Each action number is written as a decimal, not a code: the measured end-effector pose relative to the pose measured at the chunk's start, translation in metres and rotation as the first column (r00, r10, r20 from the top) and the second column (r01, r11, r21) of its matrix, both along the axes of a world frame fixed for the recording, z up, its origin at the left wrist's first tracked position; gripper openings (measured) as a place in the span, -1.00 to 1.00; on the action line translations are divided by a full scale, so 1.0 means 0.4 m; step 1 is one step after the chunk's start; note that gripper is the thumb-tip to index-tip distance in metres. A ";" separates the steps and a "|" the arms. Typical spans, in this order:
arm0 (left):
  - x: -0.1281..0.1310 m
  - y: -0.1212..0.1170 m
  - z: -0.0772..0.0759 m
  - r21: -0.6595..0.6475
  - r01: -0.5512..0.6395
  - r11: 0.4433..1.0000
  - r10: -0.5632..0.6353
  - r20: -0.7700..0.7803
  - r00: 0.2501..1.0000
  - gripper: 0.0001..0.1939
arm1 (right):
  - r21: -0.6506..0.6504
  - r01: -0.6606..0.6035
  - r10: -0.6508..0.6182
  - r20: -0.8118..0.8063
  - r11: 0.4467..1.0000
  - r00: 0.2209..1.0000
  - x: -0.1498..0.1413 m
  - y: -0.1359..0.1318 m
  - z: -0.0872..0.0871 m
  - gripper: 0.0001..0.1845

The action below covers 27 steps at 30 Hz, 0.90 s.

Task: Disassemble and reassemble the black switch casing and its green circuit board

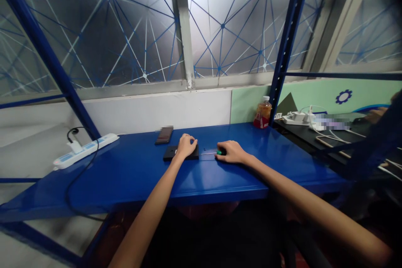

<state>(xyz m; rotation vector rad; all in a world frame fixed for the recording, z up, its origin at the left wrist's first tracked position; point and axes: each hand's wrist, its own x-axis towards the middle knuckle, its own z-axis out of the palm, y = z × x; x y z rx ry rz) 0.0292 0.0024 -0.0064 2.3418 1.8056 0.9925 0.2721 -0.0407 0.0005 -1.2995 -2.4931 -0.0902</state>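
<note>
A flat black box (169, 153) lies on the blue table, in the middle of the head view. My left hand (186, 146) rests on its right part, fingers bent over it and holding it; the fingertips are partly hidden. Just to the right, my right hand (231, 152) is closed around the green and black handle of a screwdriver (219, 152). The thin metal shaft points left and lies almost flat, its end at or close to the box's right side; contact cannot be made out. A few tiny dark pieces (204, 149), perhaps screws, lie just above the shaft.
A phone (165, 135) lies behind the box. At the left is a white power strip (86, 150) with a plugged-in black cable. A drink bottle (263, 112) stands at the back right. Beyond the blue rack post, a dark table (301, 130) carries chargers and cables; part of another person's hand (377, 114) shows there.
</note>
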 end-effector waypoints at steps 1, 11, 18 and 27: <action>0.002 -0.002 0.003 0.004 0.008 1.000 -0.009 0.022 1.000 -0.80 | 0.019 0.003 -0.004 0.017 1.000 1.000 0.000 0.001 -0.002 -0.73; 0.004 -0.007 0.028 -0.010 0.204 0.979 -0.198 0.192 0.961 -0.83 | -0.022 0.055 -0.055 -0.004 0.998 0.998 0.004 0.016 0.001 -0.64; -0.014 -0.011 0.044 -0.048 0.300 0.953 -0.283 0.219 0.934 -0.82 | -0.010 0.082 -0.082 -0.026 0.997 0.996 0.001 0.013 0.001 -0.65; -0.023 -0.005 0.031 -0.109 0.347 0.932 -0.323 0.191 0.927 -0.82 | 0.014 0.092 -0.092 -0.027 0.996 0.995 0.005 0.008 0.004 -0.60</action>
